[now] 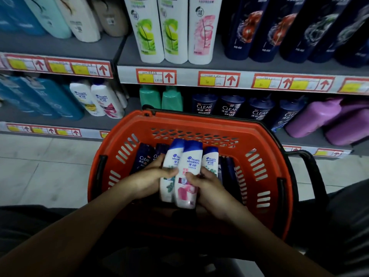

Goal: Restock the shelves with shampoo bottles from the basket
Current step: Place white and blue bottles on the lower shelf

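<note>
A: While you lean over the orange basket [259,156], what have your hands got?

B: Your left hand [151,176] is curled round the white bottle with green leaves [169,172]. Your right hand [207,186] has its grip closed on the pink-label bottle [187,176], thumb across the front. Both bottles are upright, blue caps up, touching each other, inside the basket.

A: Anything else in there?

B: A third white bottle [208,158] just beside your right hand, touching the pink one. Dark Clear bottles [143,158] at the left, behind your left fingers; more dark ones at the right, mostly hidden by your right hand.

A: What's around?

B: Lower shelf [111,118] right behind the basket: two white bottles [99,100] at left, teal bottles [161,98], a row of dark Clear bottles [231,106], purple bottles [327,116] at right. The far basket rim covers the bottoms of the teal and Clear ones. Black handle [311,162] sticks out right. Upper shelf holds tall white bottles [171,31] and dark navy ones [259,29]. Red price tags [218,79] along the shelf edges. Pale tiled floor [50,166] at left.
</note>
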Tool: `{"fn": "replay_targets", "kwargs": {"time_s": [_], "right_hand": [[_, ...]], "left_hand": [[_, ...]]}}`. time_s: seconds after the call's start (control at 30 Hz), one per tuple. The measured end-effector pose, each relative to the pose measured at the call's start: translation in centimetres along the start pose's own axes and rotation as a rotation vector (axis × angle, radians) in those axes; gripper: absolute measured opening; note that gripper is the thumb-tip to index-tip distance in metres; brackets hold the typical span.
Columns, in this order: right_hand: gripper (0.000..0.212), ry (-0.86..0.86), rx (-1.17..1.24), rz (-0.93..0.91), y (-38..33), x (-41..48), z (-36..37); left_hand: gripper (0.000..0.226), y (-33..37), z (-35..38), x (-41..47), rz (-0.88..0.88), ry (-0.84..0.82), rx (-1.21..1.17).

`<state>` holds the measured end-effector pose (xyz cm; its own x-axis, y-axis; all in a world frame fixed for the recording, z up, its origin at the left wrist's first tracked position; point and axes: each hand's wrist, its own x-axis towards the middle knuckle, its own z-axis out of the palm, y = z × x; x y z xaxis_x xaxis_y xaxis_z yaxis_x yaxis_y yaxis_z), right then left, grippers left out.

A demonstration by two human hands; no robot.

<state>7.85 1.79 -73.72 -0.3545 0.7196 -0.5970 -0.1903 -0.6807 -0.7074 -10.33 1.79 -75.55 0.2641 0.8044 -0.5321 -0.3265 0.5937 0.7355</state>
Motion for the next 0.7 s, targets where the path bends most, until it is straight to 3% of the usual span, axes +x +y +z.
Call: {"fn": "replay_targets", "kwargs": {"time_s": [0.13,0.4,0.7], "right_hand": [[0.025,0.009,0.033,-0.006,-1.3,-0.3,-1.9],[0.035,-0.016,-0.206,-0.124,-7.4,-3.3,-4.1],[0.041,-0.01,-0.369,-0.32,-16.3,-7.5,-4.7]], "left_hand": [[0.063,0.4,0.5,-0.1,0.025,0.019,-0.03],[0.059,4.1,5.0,-1.0,0.121,0.102,0.103],[0.067,11.2,11.3,-2.6,0.253,0.026,0.159]]}}
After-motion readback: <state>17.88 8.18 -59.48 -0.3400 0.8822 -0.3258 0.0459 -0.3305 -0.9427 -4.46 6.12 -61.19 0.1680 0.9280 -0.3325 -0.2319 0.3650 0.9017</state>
